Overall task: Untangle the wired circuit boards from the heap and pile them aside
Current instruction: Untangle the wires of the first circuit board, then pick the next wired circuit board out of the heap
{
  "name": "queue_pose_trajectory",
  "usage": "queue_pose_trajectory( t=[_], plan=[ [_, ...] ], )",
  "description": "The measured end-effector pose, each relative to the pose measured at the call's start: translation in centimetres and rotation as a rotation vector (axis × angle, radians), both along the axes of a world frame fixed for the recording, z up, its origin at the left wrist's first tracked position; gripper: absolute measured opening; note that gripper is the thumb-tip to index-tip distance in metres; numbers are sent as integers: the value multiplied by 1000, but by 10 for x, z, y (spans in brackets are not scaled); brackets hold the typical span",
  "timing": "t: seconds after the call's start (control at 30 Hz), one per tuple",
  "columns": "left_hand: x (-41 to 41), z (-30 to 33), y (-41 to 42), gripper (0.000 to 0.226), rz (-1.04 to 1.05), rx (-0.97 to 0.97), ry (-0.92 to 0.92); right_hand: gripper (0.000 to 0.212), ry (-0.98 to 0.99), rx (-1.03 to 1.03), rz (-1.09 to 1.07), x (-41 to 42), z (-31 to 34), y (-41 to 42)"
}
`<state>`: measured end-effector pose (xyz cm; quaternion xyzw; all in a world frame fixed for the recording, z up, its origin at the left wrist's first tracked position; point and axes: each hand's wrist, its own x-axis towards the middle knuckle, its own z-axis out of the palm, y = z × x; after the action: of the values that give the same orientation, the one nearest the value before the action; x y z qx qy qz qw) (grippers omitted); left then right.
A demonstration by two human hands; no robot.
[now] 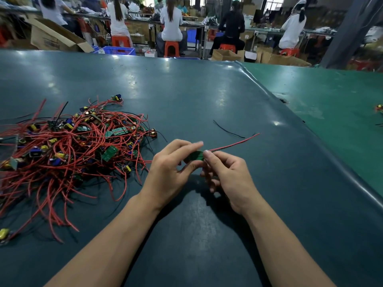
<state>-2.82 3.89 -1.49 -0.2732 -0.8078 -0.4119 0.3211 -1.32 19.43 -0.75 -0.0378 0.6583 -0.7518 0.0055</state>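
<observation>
Both hands point(199, 168) pinch a flat green board point(195, 155) trailing red wire point(234, 144)

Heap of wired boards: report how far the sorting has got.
Done: no pile of freed boards shows on the table yet. In hand: the left hand and right hand together pinch one green circuit board, its red wire trailing right, clear of the heap. Left: nearly everything; the heap remains a dense tangle.

Tabletop point(207, 90) smooth glossy sheet; wires point(62, 162) red plastic-coated; cardboard box point(51, 38) matt
</observation>
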Motion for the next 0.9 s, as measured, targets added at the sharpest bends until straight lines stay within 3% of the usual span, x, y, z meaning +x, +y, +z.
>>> queue_pose_trajectory(
  t=[0.13,0.27,0.4,0.53,0.73,0.9],
  plan=[
    [0,0,0,32,-23,-37,58,15,-39,10,57,-1,3,0],
    [-6,0,-1,20,154,-81,203,11,18,-62,-261,-4,7,2],
    [-8,-1,-7,7,312,-9,214,7,8,-487,-618,-13,15,24],
    [-8,-2,-7,9,308,-22,147,5,-73,-733,-710,-16,16,39],
    [-6,0,-8,8,374,-49,92,7,-140,-774,-784,-16,14,40],
    [-4,2,-21,10,666,-147,58,24,-204,-608,-788,-16,11,37]
  ],
)
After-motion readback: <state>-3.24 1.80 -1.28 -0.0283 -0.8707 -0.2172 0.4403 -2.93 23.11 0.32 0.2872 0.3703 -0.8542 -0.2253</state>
